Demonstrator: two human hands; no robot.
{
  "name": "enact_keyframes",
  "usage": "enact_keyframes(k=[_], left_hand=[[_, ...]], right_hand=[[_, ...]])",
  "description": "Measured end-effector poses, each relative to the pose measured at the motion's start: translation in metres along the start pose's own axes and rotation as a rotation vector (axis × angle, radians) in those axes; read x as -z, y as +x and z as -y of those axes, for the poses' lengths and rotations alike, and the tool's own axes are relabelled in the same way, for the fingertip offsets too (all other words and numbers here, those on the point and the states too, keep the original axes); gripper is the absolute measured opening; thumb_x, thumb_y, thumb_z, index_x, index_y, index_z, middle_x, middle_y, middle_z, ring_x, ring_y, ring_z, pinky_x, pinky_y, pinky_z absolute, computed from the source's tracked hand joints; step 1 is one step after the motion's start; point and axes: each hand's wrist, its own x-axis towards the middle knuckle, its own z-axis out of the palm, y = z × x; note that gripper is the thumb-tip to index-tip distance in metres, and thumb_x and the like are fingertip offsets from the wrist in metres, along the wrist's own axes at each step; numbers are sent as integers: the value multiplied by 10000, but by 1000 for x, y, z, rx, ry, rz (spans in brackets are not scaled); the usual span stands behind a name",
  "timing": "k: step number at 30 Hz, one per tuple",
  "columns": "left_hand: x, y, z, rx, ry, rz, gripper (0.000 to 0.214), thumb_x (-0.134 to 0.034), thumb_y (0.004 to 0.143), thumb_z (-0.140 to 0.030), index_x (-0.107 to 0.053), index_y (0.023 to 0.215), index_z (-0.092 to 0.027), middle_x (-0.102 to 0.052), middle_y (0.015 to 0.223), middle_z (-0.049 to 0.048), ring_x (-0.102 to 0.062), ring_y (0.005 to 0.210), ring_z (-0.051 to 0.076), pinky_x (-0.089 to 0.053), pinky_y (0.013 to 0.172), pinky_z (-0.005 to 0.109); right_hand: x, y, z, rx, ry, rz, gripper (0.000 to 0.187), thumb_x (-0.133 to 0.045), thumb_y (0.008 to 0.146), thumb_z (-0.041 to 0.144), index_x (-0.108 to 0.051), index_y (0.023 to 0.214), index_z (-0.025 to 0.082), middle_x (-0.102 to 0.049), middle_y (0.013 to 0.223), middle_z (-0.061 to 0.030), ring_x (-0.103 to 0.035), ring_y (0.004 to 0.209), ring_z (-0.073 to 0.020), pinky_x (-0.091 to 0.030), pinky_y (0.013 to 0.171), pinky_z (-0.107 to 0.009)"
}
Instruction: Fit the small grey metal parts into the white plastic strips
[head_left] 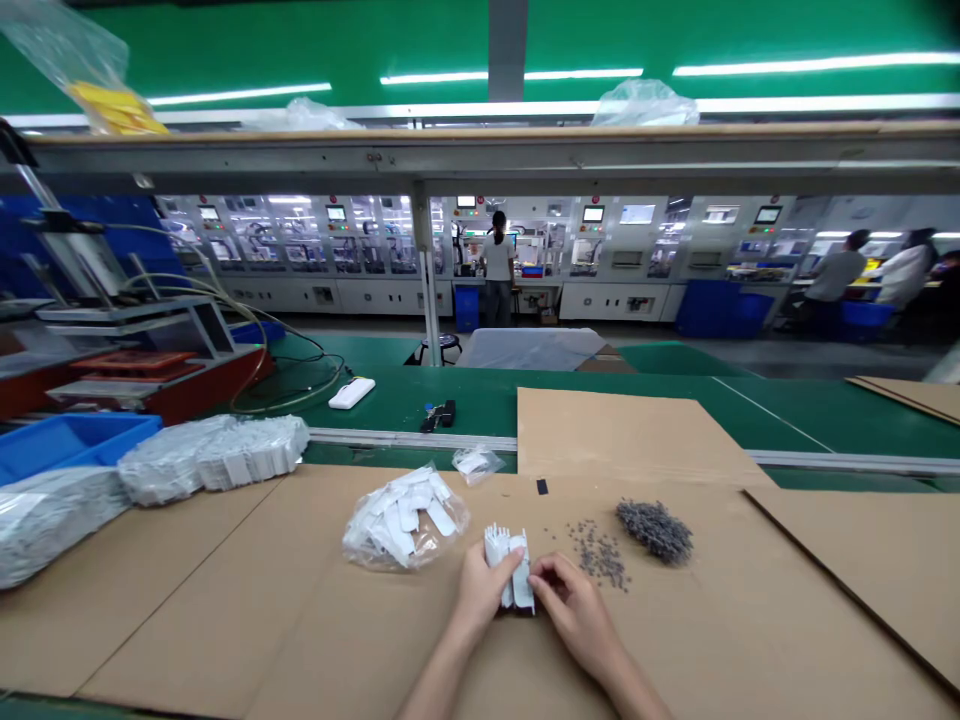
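My left hand (481, 585) is wrapped round a small stack of white plastic pieces (520, 572), its thumb lying across the front piece. My right hand (571, 600) is at the stack's right edge, thumb and forefinger pinched together; whatever is between the fingertips is too small to make out. Right of the hands, small dark grey parts (600, 553) lie scattered beside a dense heap of the same grey parts (654, 530). To the left, an open clear bag (405, 517) holds more white plastic pieces.
Cardboard (300, 600) covers the bench. Bundled white pieces (214, 458) and a blue bin (82, 440) stand at left, below a press (142, 330). A small black piece (542, 487) lies ahead, near a small clear bag (477, 463). A person (499, 260) stands far back.
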Motion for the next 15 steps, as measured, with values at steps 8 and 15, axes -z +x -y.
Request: enact_keyframes(k=[8, 15], left_hand=[[0, -2, -3, 4, -5, 0, 280, -621, 590, -352, -594, 719, -106, -637, 680, 60, -576, 646, 188, -443, 553, 234], [1, -1, -4, 21, -18, -2, 278, -619, 595, -357, -580, 710, -107, -634, 666, 55, -576, 630, 181, -443, 550, 230]], right_hand=[[0, -1, 1, 9, 7, 4, 122, -444, 787, 260, -530, 740, 188, -534, 702, -12, -505, 639, -136, -384, 572, -214], [0, -1, 1, 4, 8, -10, 140, -457, 777, 283, -544, 726, 186, -547, 697, -20, -511, 644, -145, -390, 579, -219]])
